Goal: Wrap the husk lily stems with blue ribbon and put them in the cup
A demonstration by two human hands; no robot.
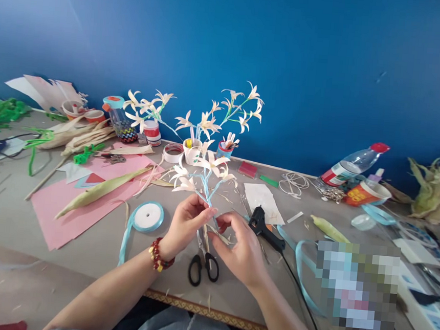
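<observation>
Pinched in my left hand (192, 221) is the blue-wrapped stem of an artificial flower spray (207, 176), with several pale, narrow petals fanning out above. My right hand (241, 246) curls round the lower end of the same stem, its thumb and fingertips close together; what exactly lies between them is partly hidden. Black-handled scissors (203, 271) rest on the table just below both hands. To the left lies a roll of light blue ribbon (148, 216) with a loose tail. A black glue gun (266, 229) lies right of my right hand.
Pink paper (61, 223) and a corn husk (102, 193) cover the left side. More flower sprays (208, 123) stand in a white cup (192, 152) by the blue wall. A tilted plastic bottle (353, 166), a paper cup (366, 192) and a power strip (423, 306) are at right.
</observation>
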